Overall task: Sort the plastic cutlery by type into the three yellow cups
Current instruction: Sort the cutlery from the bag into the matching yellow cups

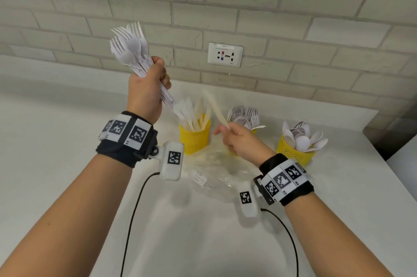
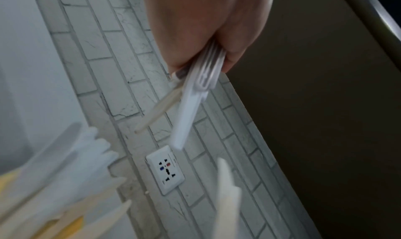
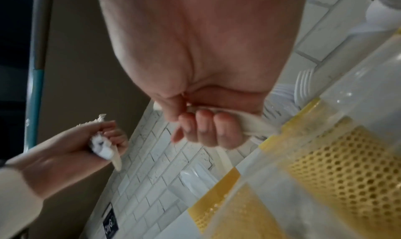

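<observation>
Left hand (image 1: 147,87) fisted round a thick bundle of forks (image 1: 129,44), raised well above the counter (image 1: 56,141); right hand (image 1: 239,141) pinching one cream knife (image 1: 214,107) by its handle, blade tilted up, just beside the knife cup (image 1: 195,139). Fork cup (image 1: 243,116) and spoon cup (image 1: 297,141) further along toward the counter's right edge. Judged risks: bundle fanning loose and spilling handles; knife snagging on the crowded blades and tipping the light cup; crinkled plastic bag (image 1: 216,170) underfoot letting a cup slide.
</observation>
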Available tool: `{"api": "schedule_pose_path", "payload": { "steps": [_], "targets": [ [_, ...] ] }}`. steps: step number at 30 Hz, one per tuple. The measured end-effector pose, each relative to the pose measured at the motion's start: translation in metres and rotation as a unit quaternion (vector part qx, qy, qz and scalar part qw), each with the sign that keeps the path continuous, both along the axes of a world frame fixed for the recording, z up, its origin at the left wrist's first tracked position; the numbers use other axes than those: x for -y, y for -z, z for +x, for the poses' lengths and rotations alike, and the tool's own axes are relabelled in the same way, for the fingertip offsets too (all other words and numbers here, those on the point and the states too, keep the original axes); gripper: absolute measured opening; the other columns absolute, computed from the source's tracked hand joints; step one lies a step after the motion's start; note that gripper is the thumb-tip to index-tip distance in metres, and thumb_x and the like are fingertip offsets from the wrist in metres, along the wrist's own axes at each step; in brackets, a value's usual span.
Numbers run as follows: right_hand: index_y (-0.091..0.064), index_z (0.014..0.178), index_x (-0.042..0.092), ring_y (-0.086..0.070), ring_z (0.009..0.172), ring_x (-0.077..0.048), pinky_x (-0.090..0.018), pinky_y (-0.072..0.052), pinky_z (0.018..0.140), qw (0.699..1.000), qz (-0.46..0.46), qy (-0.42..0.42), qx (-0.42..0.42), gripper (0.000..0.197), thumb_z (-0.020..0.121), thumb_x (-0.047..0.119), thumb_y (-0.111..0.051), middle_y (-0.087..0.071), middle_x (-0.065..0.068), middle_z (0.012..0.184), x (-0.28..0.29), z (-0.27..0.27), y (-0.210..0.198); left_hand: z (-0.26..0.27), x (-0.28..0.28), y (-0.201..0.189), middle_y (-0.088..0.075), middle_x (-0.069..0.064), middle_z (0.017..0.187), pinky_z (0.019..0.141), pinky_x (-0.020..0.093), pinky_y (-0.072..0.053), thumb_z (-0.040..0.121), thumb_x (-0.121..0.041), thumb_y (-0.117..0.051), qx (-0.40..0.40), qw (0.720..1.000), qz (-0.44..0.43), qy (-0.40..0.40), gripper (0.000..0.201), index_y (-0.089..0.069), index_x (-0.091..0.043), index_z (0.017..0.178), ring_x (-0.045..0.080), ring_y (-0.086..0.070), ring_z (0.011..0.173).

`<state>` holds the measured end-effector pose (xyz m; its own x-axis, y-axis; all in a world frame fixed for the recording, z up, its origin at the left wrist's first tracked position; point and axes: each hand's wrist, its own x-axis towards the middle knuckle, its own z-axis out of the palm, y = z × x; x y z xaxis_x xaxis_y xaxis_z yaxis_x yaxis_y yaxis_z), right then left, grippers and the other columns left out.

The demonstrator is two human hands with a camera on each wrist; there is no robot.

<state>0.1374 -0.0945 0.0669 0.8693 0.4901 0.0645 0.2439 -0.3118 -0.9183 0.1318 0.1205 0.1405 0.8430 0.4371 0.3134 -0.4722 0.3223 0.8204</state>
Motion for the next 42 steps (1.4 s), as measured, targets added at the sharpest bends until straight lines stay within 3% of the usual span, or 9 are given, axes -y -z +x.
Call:
{"api": "schedule_pose_path", "payload": {
  "steps": [6,11,17,20,27,33,36,40,42],
  "targets": [
    [-0.051,0.090,0.018,-0.050,0.070,-0.013,-0.022,-0.048,0.072,0.961,0.252,0.111,0.010,0.026,0.100,0.004,-0.032,-0.047,0.000,0.074,-0.036,0.025,-0.024,-0.012,-0.008,0.027,-0.046,-0.003,0.062,0.056,0.021,-0.039,0.092,-0.009,-0.052,-0.084,0.988,0.077,0.102,0.006,-0.057,-0.012,0.090,0.011,-0.045,0.057],
    [-0.051,0.085,0.023,-0.052,0.075,-0.011,-0.035,-0.046,0.092,0.955,0.260,0.140,0.004,0.032,0.094,-0.006,-0.040,-0.051,0.002,0.076,-0.077,0.053,-0.014,-0.027,-0.004,0.050,-0.049,0.000,0.062,0.059,0.028,-0.043,0.097,-0.017,-0.051,-0.125,0.982,0.058,0.131,0.008,-0.058,-0.014,0.095,0.016,-0.049,0.058],
    [-0.050,0.080,0.024,-0.055,0.087,-0.022,-0.036,-0.048,0.087,0.991,0.029,0.132,0.022,0.028,0.086,-0.004,-0.045,-0.056,-0.004,0.087,-0.098,0.065,0.022,-0.040,-0.003,0.064,-0.048,-0.002,0.060,0.047,0.020,-0.037,0.096,-0.015,-0.052,-0.159,0.978,0.043,0.132,0.008,-0.060,-0.013,0.096,0.012,-0.042,0.050],
    [-0.050,0.101,0.017,-0.052,0.089,-0.021,-0.034,-0.045,0.084,0.994,-0.048,0.093,0.033,0.019,0.088,0.003,-0.048,-0.052,-0.002,0.093,-0.102,0.066,0.023,-0.044,0.000,0.067,-0.047,-0.002,0.060,0.047,0.020,-0.034,0.094,-0.016,-0.054,-0.171,0.975,0.049,0.133,0.008,-0.058,-0.009,0.098,0.011,-0.039,0.050],
    [-0.059,0.112,0.014,-0.054,0.105,-0.010,-0.016,-0.042,0.088,0.973,0.159,0.132,0.102,0.023,0.097,0.027,-0.047,-0.060,-0.003,0.114,-0.088,0.036,-0.015,-0.041,0.015,0.068,-0.044,-0.002,0.061,0.046,0.021,-0.031,0.093,-0.012,-0.057,-0.178,0.965,0.102,0.162,0.003,-0.060,-0.010,0.092,0.012,-0.037,0.048],
    [-0.063,0.100,0.014,-0.061,0.100,-0.014,-0.030,-0.048,0.091,0.973,0.220,0.070,-0.001,0.015,0.085,0.016,-0.067,-0.067,-0.003,0.102,-0.056,0.000,-0.032,-0.039,0.046,0.070,-0.042,0.000,0.057,0.044,0.022,-0.032,0.089,-0.005,-0.060,-0.189,0.956,0.170,0.149,0.013,-0.055,-0.011,0.078,0.012,-0.038,0.045],
    [-0.067,0.094,0.018,-0.065,0.093,-0.010,-0.030,-0.051,0.090,0.969,0.232,0.082,-0.004,0.013,0.082,0.013,-0.069,-0.071,0.001,0.096,-0.036,-0.012,-0.028,-0.035,0.061,0.075,-0.051,-0.010,0.056,0.051,0.020,-0.037,0.086,-0.010,-0.064,-0.181,0.945,0.253,0.102,0.006,-0.060,-0.013,0.086,0.005,-0.047,0.048],
    [-0.063,0.093,0.020,-0.065,0.082,0.001,-0.015,-0.051,0.076,0.957,0.267,0.111,-0.003,0.014,0.085,0.009,-0.065,-0.068,0.004,0.092,-0.014,-0.022,-0.021,-0.034,0.082,0.076,-0.067,-0.006,0.085,0.066,0.014,-0.044,0.084,-0.011,-0.068,-0.151,0.925,0.338,0.089,0.022,-0.065,-0.014,0.105,-0.006,-0.059,0.071],
    [-0.062,0.096,0.017,-0.065,0.080,0.001,-0.014,-0.050,0.073,0.948,0.291,0.125,-0.011,0.012,0.089,0.008,-0.058,-0.067,0.002,0.092,-0.007,-0.025,-0.018,-0.036,0.090,0.074,-0.067,-0.007,0.085,0.060,0.008,-0.043,0.082,-0.012,-0.071,-0.128,0.922,0.349,0.106,0.028,-0.064,-0.014,0.109,-0.013,-0.059,0.065]
  ]
}}
